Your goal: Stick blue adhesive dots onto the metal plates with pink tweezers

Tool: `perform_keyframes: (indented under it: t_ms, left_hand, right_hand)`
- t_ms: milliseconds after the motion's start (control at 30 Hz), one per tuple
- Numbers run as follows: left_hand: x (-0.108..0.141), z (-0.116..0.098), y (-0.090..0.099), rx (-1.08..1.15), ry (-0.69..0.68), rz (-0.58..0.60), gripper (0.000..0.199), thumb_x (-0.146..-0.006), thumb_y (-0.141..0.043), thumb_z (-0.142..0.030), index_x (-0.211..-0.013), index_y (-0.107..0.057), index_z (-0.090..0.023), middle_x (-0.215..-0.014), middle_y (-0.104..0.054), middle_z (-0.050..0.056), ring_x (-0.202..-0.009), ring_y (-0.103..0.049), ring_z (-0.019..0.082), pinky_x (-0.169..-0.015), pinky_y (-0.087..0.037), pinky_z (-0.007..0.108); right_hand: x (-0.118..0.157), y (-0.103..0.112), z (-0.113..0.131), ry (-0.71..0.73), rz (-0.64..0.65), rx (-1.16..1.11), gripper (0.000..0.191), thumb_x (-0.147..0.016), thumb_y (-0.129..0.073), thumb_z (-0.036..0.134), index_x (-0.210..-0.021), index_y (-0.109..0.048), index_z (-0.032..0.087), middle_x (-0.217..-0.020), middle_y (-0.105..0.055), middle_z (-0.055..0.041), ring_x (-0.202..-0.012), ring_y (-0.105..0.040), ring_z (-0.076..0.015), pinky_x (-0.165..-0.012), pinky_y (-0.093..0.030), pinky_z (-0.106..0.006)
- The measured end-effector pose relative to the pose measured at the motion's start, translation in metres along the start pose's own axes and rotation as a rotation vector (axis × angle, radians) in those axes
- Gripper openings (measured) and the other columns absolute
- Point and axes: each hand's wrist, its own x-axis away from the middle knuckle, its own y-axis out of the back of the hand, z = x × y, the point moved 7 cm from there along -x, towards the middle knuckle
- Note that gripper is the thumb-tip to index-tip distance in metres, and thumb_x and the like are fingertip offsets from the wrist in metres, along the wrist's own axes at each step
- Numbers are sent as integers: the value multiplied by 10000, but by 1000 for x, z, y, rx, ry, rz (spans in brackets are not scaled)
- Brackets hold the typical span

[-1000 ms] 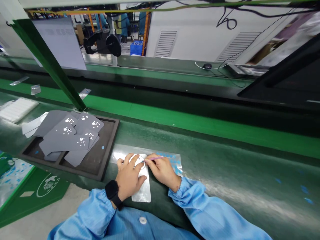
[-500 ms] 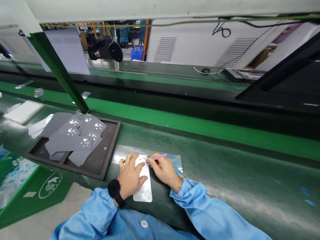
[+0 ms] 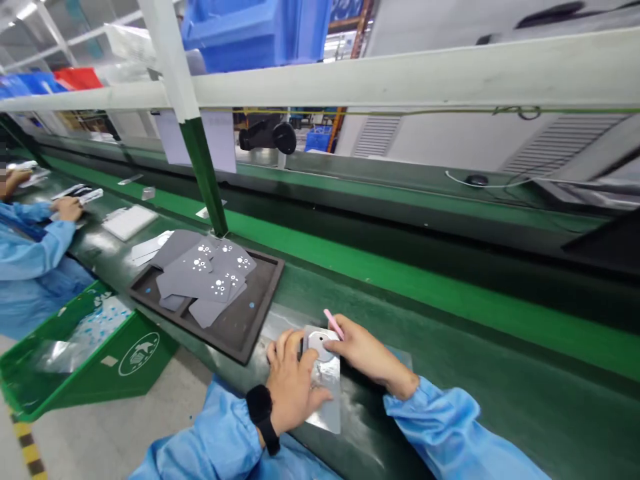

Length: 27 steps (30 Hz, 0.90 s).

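A pale rounded plate [image 3: 326,387] with a round ring area at its top lies on the dark green bench before me. My left hand [image 3: 293,380], with a black watch at the wrist, rests on the plate's left side, fingers spread. At the plate's upper right, my right hand [image 3: 357,347] pinches a pink stick-like tool [image 3: 333,324], its fingertips touching the ring area. Clear film [image 3: 403,359] lies partly under my right forearm. Left of my hands is a black tray [image 3: 260,313] holding several grey cut sheets [image 3: 187,273].
A green bin [image 3: 125,360] with clear and blue scraps stands at the lower left. A co-worker's hands [image 3: 69,208] are at the far left. A green and white post [image 3: 205,173] rises behind the tray; blue bins [image 3: 240,33] sit on the shelf above.
The view has swung left and up, bringing the co-worker and shelf bins into sight. The pink tool now stands more upright in my right hand, tilted the other way.
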Motion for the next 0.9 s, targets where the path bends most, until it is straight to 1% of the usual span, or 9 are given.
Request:
perform_keyframes:
  t_ms: [100,200,267,333,433,567,667,767,900]
  left_hand:
    - [0,20,44,-34,41,-232,263,-805,-607,-298,-1046,-543,-212,-1242,-474,142,-1168,-428,321,-913,-378,519]
    - [-8,69,101,-142,137,-364,154,-872,-494,-241,-1008,-560,-212,-1136,-543,112,-1140,-449,287,-953,-360,481]
    - [-22,114,129,-256,255,-281,180,-870,-493,-227,-1032,-568,-206,-1162,-557,114,-1170,-428,294,-962,-354,467]
    - [-38,158,137,-354,392,-26,312,-831,-556,-221,-1143,-542,-217,-1286,-513,111,-1237,-374,296,-970,-349,451]
    - [-57,199,130,-413,466,266,532,-713,-706,-239,-1209,-518,-266,-1345,-499,78,-1270,-345,316,-939,-368,458]
    - [-75,208,116,-445,433,398,605,-584,-791,-219,-1139,-563,-299,-1285,-556,50,-1248,-382,339,-894,-387,455]
    - [-81,198,119,-502,414,423,454,-653,-726,-228,-1079,-571,-243,-1206,-586,89,-1190,-446,342,-862,-400,461]
    - [-84,177,136,-539,395,402,189,-841,-487,-214,-1013,-552,-173,-1050,-623,131,-1007,-574,302,-814,-425,440]
    - [-82,130,162,-588,370,238,215,-901,-311,-180,-965,-513,-149,-950,-598,138,-876,-623,289,-737,-464,385]
  right_hand:
    - [-30,44,-2,-85,-86,-214,128,-678,-576,226,-792,-524,197,-555,-467,63,-432,-397,-101,-411,-300,-228]
    - [-66,125,7,-117,-391,-165,131,-668,-598,242,-781,-576,181,-571,-520,27,-456,-451,-125,-431,-329,-250]
    - [-78,174,17,-111,-635,-16,164,-630,-658,257,-761,-612,171,-662,-604,-33,-586,-560,-180,-531,-410,-289]
    - [-83,193,26,-74,-741,98,189,-612,-687,285,-754,-635,171,-765,-661,-77,-726,-620,-234,-639,-455,-324]
    - [-77,172,31,20,-669,138,200,-621,-676,312,-773,-654,184,-831,-696,-75,-785,-645,-244,-694,-476,-329]
    - [-45,127,25,101,-552,103,232,-600,-681,341,-789,-660,207,-808,-702,-36,-722,-638,-214,-667,-479,-308]
    - [-16,119,12,46,-504,46,251,-599,-674,361,-795,-661,206,-689,-658,-5,-595,-582,-179,-593,-456,-295]
    - [12,126,-7,-42,-485,-118,252,-607,-646,343,-808,-663,192,-589,-584,16,-498,-496,-143,-504,-396,-273]
    - [43,129,-23,-49,-477,-521,222,-609,-637,372,-704,-646,171,-591,-558,-15,-471,-437,-117,-457,-365,-272]
